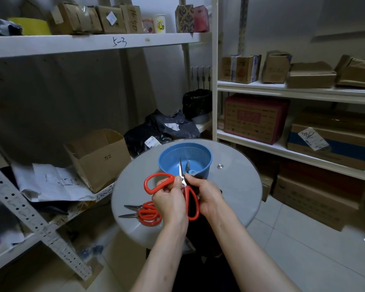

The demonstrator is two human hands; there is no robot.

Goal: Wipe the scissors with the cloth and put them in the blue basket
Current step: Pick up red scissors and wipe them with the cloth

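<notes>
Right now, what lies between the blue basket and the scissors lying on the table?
In the head view: the left hand and the open scissors it holds.

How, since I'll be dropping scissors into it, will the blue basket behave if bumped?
The blue basket looks like thin perforated plastic, so probably light. On the smooth glass table it would likely slide rather than tip, being wide and low.

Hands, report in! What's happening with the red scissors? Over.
Left hand grips one loop, right hand pinches the pivot. Red-handled steel scissors held open before round blue plastic basket. Cloth not clear. Nothing in the way.
</notes>
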